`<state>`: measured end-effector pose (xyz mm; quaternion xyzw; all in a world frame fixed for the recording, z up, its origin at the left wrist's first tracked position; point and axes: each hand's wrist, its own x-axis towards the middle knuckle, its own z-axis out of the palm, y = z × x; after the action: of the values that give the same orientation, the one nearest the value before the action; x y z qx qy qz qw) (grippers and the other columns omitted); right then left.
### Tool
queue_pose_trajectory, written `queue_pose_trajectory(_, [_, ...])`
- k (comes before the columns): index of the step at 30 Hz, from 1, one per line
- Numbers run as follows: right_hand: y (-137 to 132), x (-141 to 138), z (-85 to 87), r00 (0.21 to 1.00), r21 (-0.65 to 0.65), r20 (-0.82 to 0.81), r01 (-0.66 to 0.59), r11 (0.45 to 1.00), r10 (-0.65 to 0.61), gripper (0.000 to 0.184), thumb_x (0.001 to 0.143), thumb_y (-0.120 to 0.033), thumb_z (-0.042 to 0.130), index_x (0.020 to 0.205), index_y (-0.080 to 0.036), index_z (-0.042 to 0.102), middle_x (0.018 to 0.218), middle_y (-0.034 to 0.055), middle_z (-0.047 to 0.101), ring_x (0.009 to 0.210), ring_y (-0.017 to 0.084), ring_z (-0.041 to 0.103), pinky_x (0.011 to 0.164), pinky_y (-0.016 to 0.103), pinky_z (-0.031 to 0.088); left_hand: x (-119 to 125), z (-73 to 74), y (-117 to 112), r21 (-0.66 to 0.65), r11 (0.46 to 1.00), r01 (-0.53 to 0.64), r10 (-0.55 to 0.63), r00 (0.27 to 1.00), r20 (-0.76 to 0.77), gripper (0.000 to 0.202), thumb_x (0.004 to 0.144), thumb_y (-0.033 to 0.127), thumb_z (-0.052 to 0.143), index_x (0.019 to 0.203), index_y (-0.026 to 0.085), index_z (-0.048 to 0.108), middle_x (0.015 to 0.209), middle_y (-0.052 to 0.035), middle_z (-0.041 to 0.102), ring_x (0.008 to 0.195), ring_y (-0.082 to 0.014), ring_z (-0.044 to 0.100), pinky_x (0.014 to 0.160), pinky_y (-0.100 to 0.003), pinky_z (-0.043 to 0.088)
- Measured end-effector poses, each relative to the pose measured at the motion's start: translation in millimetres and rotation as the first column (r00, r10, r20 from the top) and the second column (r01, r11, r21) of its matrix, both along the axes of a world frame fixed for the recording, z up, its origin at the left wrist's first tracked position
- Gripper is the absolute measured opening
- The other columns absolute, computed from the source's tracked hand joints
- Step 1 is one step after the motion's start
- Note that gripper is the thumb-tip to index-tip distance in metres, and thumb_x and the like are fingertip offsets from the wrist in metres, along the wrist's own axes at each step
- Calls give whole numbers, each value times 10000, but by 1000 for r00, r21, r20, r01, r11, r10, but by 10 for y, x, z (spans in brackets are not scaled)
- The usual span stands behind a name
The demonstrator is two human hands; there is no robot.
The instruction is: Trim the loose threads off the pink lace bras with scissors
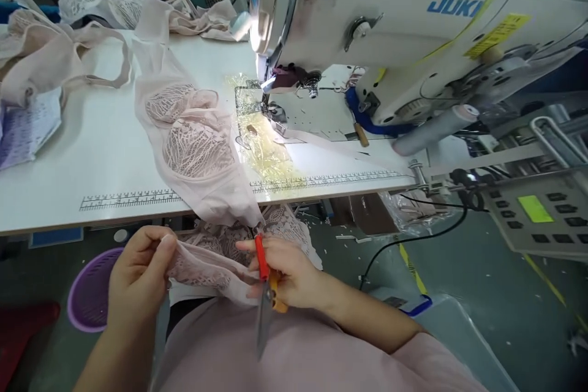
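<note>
My left hand [140,272] is closed, pinching the edge of a pale pink lace bra piece [206,269] held over my lap. My right hand [287,272] grips red and orange thread snips [264,285], blades pointing down, and also holds the fabric's other end. The same chain of pink lace garments [190,138] runs up from my hands over the table edge onto the white sewing table [92,147].
A white Juki sewing machine [404,24] stands on the table at right, its needle area [271,107] lit. More pink garments [50,55] lie at the back left. A purple basket [89,294] sits on the floor at left. A control panel [539,211] is at right.
</note>
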<state>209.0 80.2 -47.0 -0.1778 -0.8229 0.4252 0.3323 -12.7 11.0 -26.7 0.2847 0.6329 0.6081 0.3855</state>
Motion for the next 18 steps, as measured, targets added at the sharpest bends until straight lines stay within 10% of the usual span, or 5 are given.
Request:
queue_pose_trajectory(12, [-223,-41,-117,997,90,52,53,995,-58,94,747,-138,536,735,-204,470,809,67,634,773,163,604,702,283,510,195,390,-178,18,987,-157,158,981,-115,72,752,245,652,713,206,606,722,13,563,606,-124,487,461,-217,384])
queue_pose_trajectory(18, [-253,14,-40,998,62,14,68,996,-69,81,740,-139,530,739,-208,488,725,28,640,662,142,612,582,241,476,-69,292,-325,186,978,96,-55,975,-215,17,759,213,651,761,228,659,703,-11,607,634,-181,563,492,-288,444])
